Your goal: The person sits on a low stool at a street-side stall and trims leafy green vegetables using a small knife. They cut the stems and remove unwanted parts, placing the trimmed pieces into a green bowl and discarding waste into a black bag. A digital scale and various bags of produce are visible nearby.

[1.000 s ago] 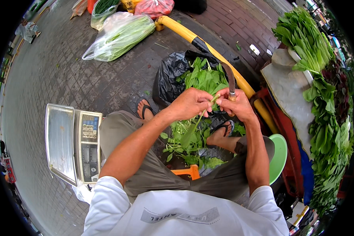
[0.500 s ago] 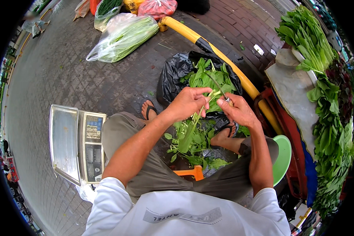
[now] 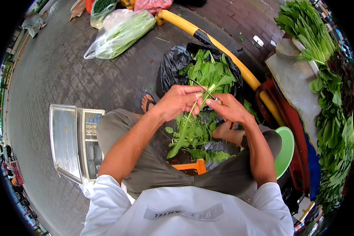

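Observation:
My left hand (image 3: 176, 101) is closed on a leafy green stalk (image 3: 181, 134), whose long leaf hangs below the fingers. My right hand (image 3: 233, 109) grips a small knife by its handle, and the thin, curved dark blade (image 3: 199, 84) points up and left across the stalk, close to the left fingertips. Just beyond both hands, a black plastic bag (image 3: 172, 65) stands gaping with leafy greens (image 3: 213, 72) inside. Loose leaves and stems (image 3: 198, 135) lie on the ground beneath my hands, between my sandalled feet.
A scale (image 3: 91, 129) with a metal pan is by my left knee. Bagged vegetables (image 3: 126, 35) lie farther off. A yellow and black rail (image 3: 240, 65) curves past the black bag. On my right are a green basin (image 3: 285, 151) and a stand of stacked greens (image 3: 334, 149).
The knife blade has tilted further left and now lies across the stalk near my left fingers. Both hands have stayed close together, and the view has shifted slightly.

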A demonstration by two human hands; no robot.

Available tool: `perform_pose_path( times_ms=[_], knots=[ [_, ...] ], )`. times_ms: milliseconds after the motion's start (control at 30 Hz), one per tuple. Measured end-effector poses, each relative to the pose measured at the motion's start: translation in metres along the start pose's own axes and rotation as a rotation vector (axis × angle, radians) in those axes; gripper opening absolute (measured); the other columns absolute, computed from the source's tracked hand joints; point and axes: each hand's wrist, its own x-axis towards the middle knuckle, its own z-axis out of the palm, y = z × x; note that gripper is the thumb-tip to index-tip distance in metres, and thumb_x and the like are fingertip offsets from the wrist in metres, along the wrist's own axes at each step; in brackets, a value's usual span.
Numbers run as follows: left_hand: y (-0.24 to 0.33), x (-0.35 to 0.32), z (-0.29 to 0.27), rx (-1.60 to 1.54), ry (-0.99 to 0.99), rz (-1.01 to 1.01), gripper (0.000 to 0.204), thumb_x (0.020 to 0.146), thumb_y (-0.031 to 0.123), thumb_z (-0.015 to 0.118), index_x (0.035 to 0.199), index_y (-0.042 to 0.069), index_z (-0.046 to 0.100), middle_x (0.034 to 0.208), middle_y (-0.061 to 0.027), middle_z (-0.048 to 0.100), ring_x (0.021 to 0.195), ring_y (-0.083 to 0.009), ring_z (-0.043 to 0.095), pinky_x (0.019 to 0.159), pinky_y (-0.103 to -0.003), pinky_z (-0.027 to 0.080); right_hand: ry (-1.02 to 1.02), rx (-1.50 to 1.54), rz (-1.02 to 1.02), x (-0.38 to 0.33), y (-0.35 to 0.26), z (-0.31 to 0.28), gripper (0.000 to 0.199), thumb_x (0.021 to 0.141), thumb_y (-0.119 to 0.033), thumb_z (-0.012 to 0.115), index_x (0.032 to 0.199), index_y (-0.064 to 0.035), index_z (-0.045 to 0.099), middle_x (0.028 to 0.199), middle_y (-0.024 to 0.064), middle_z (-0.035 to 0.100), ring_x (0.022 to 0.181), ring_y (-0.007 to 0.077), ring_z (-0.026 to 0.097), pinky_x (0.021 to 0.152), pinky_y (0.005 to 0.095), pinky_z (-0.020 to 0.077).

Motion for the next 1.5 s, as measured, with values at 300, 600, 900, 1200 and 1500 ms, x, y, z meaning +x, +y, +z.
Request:
perform_pose_path(
  times_ms=[300,600,900,1200,1500],
  knots=[
    [0.0,-0.009,0.0,-0.058,-0.057,-0.051,0.043,0.094,0.011,0.058,0.133,-0.004,0.049,0.077,-0.004,0.059,0.06,-0.0126,0.055,0.058,-0.025,0.047,-0.081,0.002,0.028,0.003,0.005,0.009,0.043,0.096,-0.04,0.054,0.081,0.0003,0.057,0.051,-0.0017,0.044,0.045,0.0075,0.041,0.042,0.0285,0.0337],
    [0.02,-0.018,-0.005,0.412,-0.005,-0.17,0.035,0.092,0.01,0.059,0.123,-0.005,0.055,0.076,-0.0047,0.061,0.057,-0.0115,0.058,0.055,-0.024,0.048,-0.081,0.223,0.162,0.005,0.014,0.007,0.029,0.093,-0.025,0.057,0.08,0.0011,0.058,0.052,-0.0008,0.047,0.045,0.0074,0.044,0.044,0.0263,0.0362],
    [0.062,-0.026,0.005,0.391,0.154,0.157,0.023,0.094,0.015,0.057,0.108,-0.003,0.059,0.074,-0.0025,0.06,0.057,-0.0096,0.059,0.051,-0.022,0.049,-0.025,-0.134,0.24,0.034,0.101,0.074,0.017,0.079,-0.017,0.066,0.085,-0.0014,0.066,0.069,0.0118,0.064,0.061,0.0192,0.06,0.062,0.0365,0.0486],
    [0.055,-0.023,0.001,0.202,0.312,0.332,0.024,0.094,0.017,0.06,0.105,-0.004,0.059,0.074,-0.0026,0.058,0.054,-0.0065,0.052,0.04,-0.018,0.035,0.046,-0.345,0.41,0.068,0.163,0.134,0.038,0.077,-0.035,0.073,0.093,-0.0012,0.068,0.082,0.0198,0.068,0.081,0.0345,0.067,0.073,0.0448,0.0514],
    [0.056,-0.018,0.011,0.23,0.352,0.306,0.024,0.094,0.016,0.06,0.106,-0.004,0.058,0.071,-0.0019,0.057,0.053,-0.0044,0.049,0.039,-0.017,0.029,0.245,-0.365,0.45,0.073,0.18,0.162,0.029,0.078,-0.03,0.067,0.092,-0.0035,0.069,0.085,0.0226,0.067,0.084,0.0397,0.065,0.076,0.0474,0.0508]
  ],
)
